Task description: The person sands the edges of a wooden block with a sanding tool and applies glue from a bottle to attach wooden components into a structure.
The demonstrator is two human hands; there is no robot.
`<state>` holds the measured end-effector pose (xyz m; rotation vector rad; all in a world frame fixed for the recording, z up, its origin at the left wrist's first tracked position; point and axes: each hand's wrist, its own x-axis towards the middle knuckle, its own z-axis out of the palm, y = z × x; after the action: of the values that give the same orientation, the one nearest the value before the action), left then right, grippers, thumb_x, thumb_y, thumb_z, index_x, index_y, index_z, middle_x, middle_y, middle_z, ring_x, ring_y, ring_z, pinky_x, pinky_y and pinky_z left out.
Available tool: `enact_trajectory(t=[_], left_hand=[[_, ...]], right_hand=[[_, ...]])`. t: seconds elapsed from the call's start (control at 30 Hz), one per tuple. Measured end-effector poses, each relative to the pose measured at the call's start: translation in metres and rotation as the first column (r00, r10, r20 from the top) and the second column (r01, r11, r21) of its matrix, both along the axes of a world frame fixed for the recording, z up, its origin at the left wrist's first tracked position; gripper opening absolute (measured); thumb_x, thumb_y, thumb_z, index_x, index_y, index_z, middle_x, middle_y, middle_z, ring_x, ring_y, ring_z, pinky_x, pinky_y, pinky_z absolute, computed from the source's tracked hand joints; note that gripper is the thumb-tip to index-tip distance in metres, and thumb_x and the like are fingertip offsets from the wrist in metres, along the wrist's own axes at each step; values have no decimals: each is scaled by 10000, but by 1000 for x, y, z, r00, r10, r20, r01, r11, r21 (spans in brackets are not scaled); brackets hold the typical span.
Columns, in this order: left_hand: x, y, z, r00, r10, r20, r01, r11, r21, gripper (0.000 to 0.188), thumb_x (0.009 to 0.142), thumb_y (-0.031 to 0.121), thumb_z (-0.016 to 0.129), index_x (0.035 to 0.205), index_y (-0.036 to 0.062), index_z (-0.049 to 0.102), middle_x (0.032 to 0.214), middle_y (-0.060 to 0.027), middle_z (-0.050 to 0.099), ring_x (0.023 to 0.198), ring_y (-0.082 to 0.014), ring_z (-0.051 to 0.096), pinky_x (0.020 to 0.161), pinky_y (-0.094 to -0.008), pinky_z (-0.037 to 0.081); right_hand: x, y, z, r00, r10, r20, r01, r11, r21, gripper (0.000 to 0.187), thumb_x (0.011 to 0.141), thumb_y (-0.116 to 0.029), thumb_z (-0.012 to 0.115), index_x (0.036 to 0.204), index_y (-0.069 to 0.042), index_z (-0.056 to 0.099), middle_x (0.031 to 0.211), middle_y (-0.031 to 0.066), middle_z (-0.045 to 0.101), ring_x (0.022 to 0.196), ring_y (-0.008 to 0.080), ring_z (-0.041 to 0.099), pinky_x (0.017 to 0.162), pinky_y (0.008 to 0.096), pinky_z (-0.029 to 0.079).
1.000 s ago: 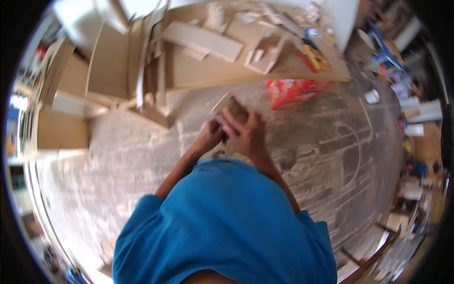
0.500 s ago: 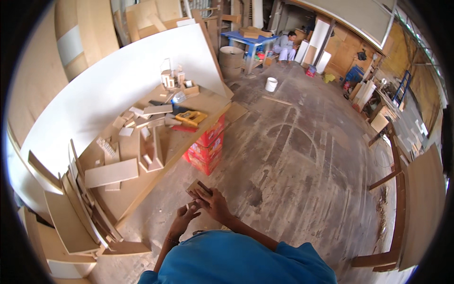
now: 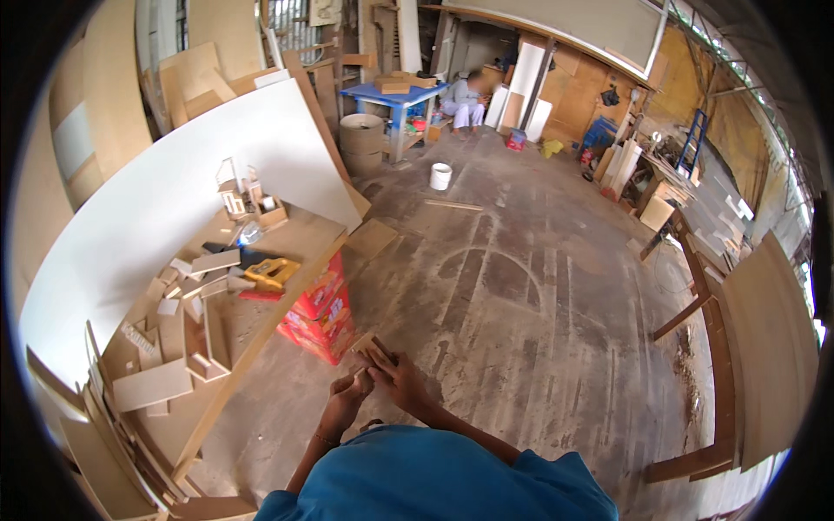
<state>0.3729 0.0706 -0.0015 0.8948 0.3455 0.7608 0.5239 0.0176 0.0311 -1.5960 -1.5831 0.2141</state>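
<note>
In front of my blue shirt, my right hand (image 3: 403, 382) is closed around a small flat wooden block (image 3: 367, 342), its upper end showing beyond the fingers. My left hand (image 3: 346, 398) is just beside it, fingers curled together with the tips close to the block's lower end. A small pale bit shows at those fingertips, too small to name. Whether the left fingers touch the block cannot be made out.
To the left, a wooden table (image 3: 252, 343) carries offcuts, a yellow-handled saw (image 3: 272, 272) and a small wooden model (image 3: 248, 198). A red box (image 3: 320, 314) stands beneath its edge. Ahead are a white bucket (image 3: 440, 176) and a crouching person (image 3: 465, 104). Boards lean at right.
My view has turned to the right, so the table and bucket sit further left. My left hand has drawn in closer to the right one, its fingers more curled.
</note>
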Motion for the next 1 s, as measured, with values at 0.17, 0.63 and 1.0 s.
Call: enact_trajectory(t=[0.17,0.63,1.0], left_hand=[[40,-3,20,982,75,-175,-57,993,104,252,931,182,434,923,-16,589,853,11,575,811,-54,486,716,-208,395],[74,24,-3,966,18,-259,54,962,268,339,874,168,524,1142,-39,522,1136,-59,508,1072,-133,441,911,-279,355],[71,18,2,961,50,-271,20,968,250,415,855,216,560,1191,-23,508,1181,-64,472,1172,-160,379,992,-305,276]], right_hand=[[13,-16,16,981,44,-187,-32,997,69,399,861,-273,544,1236,-143,504,1165,144,513,938,316,507,810,406,427],[50,1,-7,994,-73,78,80,992,-96,351,904,-209,422,1248,-178,489,1223,100,513,905,309,546,759,384,462],[56,13,-9,998,57,-3,-57,994,-97,397,927,-278,337,1304,-185,419,1289,107,456,929,329,529,815,384,423]])
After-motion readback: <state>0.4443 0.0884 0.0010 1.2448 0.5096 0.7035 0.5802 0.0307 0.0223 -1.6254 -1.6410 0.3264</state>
